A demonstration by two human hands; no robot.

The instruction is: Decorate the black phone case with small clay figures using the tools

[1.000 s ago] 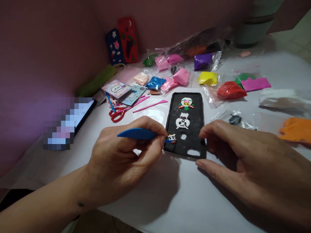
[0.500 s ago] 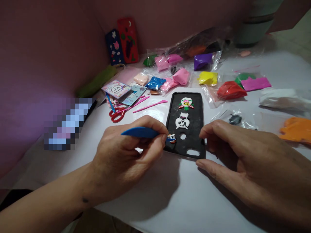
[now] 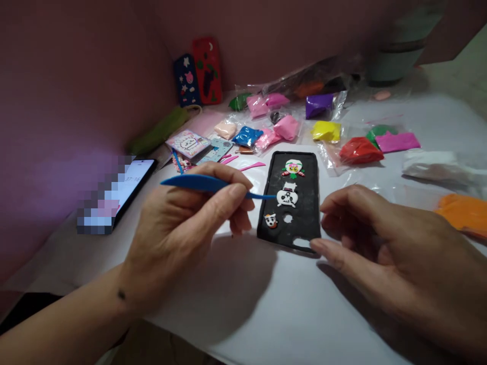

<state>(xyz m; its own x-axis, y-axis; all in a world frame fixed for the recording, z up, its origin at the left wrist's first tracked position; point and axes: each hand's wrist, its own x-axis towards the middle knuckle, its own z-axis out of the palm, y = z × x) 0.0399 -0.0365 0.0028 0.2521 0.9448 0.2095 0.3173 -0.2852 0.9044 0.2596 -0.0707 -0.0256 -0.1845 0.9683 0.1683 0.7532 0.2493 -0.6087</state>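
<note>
A black phone case (image 3: 272, 175) lies flat with clay figures on it. At its top is a white head with green and striped parts (image 3: 294, 168), lower down a white clay face (image 3: 287, 197), and at the lower left a small brown-and-white face (image 3: 271, 220). My left hand (image 3: 194, 218) pinches a blue clay modelling tool (image 3: 198, 183) between thumb and fingers; the thin tip reaches over the case by the white face. My right hand (image 3: 380, 243) is curved and open, thumb and forefinger apart, the tips at the case's right edge and lower right corner.
Bagged clay, including yellow (image 3: 326, 131), red (image 3: 360, 151) and orange (image 3: 462, 212), lies behind and to the right. A lit phone (image 3: 129, 185) rests at left. Pictured cards (image 3: 188, 143) and pink tools (image 3: 253, 166) lie beyond my left hand. Blue (image 3: 187, 81) and red (image 3: 207, 71) cases lean at the wall.
My left hand has lifted the blue tool off the small brown-and-white face and drawn back left, uncovering that face. My right hand stays beside the case. The view has shifted slightly.
</note>
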